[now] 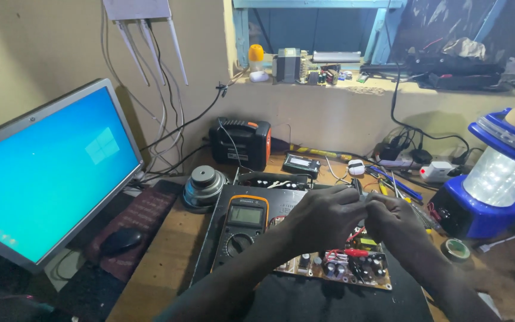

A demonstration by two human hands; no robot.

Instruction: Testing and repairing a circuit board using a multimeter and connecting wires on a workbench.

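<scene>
**2 hands meet over an open circuit board at a crowded repair bench**

Forearms rise from the bottom edge of the frame and converge at centre, where the left hand (pixel 324 216) and the right hand (pixel 393 219) come together with fingers curled inward, knuckles toward the camera. Both are closed around something small pinched between them, apparently a thin wire or lead, though the item itself is too small and shadowed to name with certainty. It sits between the 2 sets of fingertips, held just above the circuit board (pixel 353 268), probably so the work stays close to the components it belongs to.

That board, studded with dark capacitors and red wiring, lies on a black panel (pixel 210 250) at lower centre. Just left of the hands, a yellow-edged multimeter (pixel 242 229) rests face up on the same panel, its screen turned toward the person for easy reading. A round metal speaker magnet (pixel 202 183) stands beyond it.

At left, a tilted monitor (pixel 46 173) glows blue, with a dark mouse (pixel 120 240) on a pad below. A black-and-orange power unit (pixel 241 143) sits against the wall at upper centre. At right, a blue lantern (pixel 496 179) shines beside a roll of tape (pixel 455 249).
</scene>
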